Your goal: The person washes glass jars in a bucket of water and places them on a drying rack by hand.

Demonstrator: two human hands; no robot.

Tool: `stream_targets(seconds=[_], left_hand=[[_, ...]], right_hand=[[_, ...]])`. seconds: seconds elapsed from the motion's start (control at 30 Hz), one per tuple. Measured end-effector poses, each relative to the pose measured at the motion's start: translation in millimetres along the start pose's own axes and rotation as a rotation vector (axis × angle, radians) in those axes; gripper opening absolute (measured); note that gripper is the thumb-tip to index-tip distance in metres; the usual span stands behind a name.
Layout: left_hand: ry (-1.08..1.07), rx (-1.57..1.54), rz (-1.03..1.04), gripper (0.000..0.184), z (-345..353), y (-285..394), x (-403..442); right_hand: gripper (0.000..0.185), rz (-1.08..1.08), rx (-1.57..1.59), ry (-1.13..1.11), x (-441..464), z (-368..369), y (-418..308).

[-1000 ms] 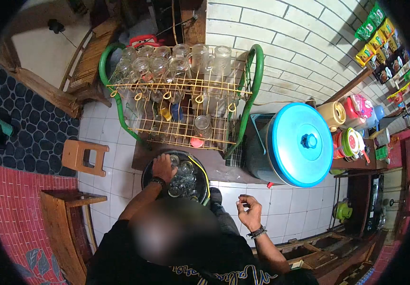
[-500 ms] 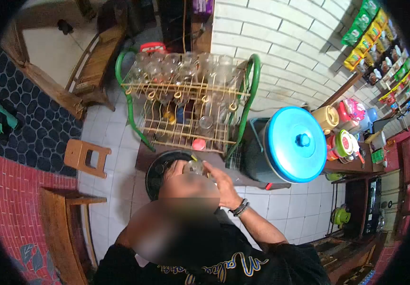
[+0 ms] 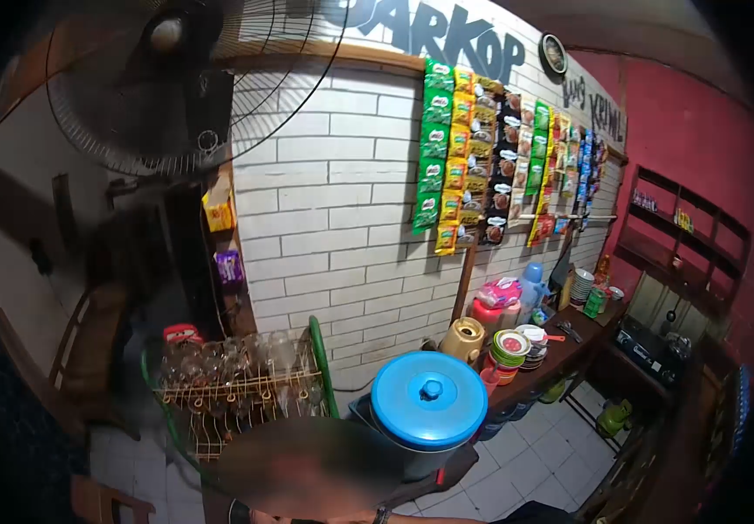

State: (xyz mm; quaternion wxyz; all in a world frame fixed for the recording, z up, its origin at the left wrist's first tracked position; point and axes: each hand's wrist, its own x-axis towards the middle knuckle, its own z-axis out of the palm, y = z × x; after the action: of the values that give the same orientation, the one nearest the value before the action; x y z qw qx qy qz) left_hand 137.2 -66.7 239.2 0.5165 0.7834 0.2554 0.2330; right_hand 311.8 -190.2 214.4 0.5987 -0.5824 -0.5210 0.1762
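Observation:
A blurred patch at the bottom of the view covers most of my left hand (image 3: 261, 516) and my right hand (image 3: 352, 509). Only dark bracelets and some skin show at its lower edge, so the fingers and anything in them are hidden. Just beyond stands the green-framed rack (image 3: 324, 371), with clear glass mugs (image 3: 228, 360) crowded on its upper shelf. Right of the rack is a large bucket with a blue lid (image 3: 429, 397). The dark basin of glassware is not visible.
Beige jug (image 3: 462, 339), stacked plates (image 3: 509, 348) and a blue thermos (image 3: 531, 288) stand on a dark counter at right. Sachet strips (image 3: 433, 144) hang on the brick wall. A fan (image 3: 167, 87) is at upper left, a stool (image 3: 102, 502) at lower left, a stove (image 3: 652, 349) farther right.
The view has swung up and right, bringing in the fan and wall. Earlier, my left hand was in the basin; then both hands came together around a glass. Now they are at the bottom edge.

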Motion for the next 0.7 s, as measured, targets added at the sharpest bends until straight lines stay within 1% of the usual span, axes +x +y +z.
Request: stream_targets(seconds=[0.03,0.07,0.13,0.17,0.23,0.27,0.33,0.37,0.43,0.5,0.53,0.57,0.6,0.63,0.67,0.7], left_hand=[[0.062,0.086,0.032,0.049,1,4,-5],[0.057,0.091,0.045,0.049,-1,7,-8],[0.043,0.036,0.065,0.050,-4,11,-15],[0.102,-0.017,0.067,0.047,2,14,-18],[0.108,0.022,0.099,0.047,2,16,-20],[0.120,0.058,0.126,0.047,2,17,-20],[0.130,0.073,0.136,0.046,4,22,-22],[0.144,0.087,0.142,0.045,5,25,-22],[0.145,0.062,0.135,0.045,5,26,-22],[0.154,0.005,0.133,0.043,9,18,-19],[0.161,-0.022,0.126,0.043,12,2,-17],[0.059,-0.094,0.099,0.047,10,-30,-10],[0.237,0.011,0.040,0.030,18,-49,-2],[0.256,0.130,0.073,0.023,13,2,-4],[0.258,0.101,0.080,0.025,11,11,-6],[0.274,0.049,0.096,0.026,13,7,-3]], right_hand=[[0.073,-0.067,-0.172,0.054,0,3,5],[0.073,-0.075,-0.175,0.066,-4,0,10],[0.073,-0.023,-0.194,-0.050,-2,-13,-31],[0.073,-0.024,-0.194,-0.042,-3,-13,-30],[0.072,-0.066,-0.230,-0.041,-3,-13,-26],[0.072,-0.066,-0.231,-0.036,-4,-12,-25],[0.078,-0.053,-0.087,-0.048,-4,-11,-25],[0.078,-0.054,-0.085,-0.044,-3,-10,-21],[0.056,-0.154,-0.137,-0.006,-4,-7,-13],[0.075,0.247,-0.089,-0.207,9,-19,-42],[0.071,0.194,-0.100,-0.189,10,-18,-32],[0.068,0.071,-0.126,-0.111,11,-14,-26],[0.066,0.148,-0.045,-0.137,17,-20,-50],[0.066,0.179,-0.018,-0.157,21,-19,-45],[0.067,0.084,-0.173,-0.131,27,-21,-41],[0.066,-0.015,-0.171,-0.100,34,-23,-34]])
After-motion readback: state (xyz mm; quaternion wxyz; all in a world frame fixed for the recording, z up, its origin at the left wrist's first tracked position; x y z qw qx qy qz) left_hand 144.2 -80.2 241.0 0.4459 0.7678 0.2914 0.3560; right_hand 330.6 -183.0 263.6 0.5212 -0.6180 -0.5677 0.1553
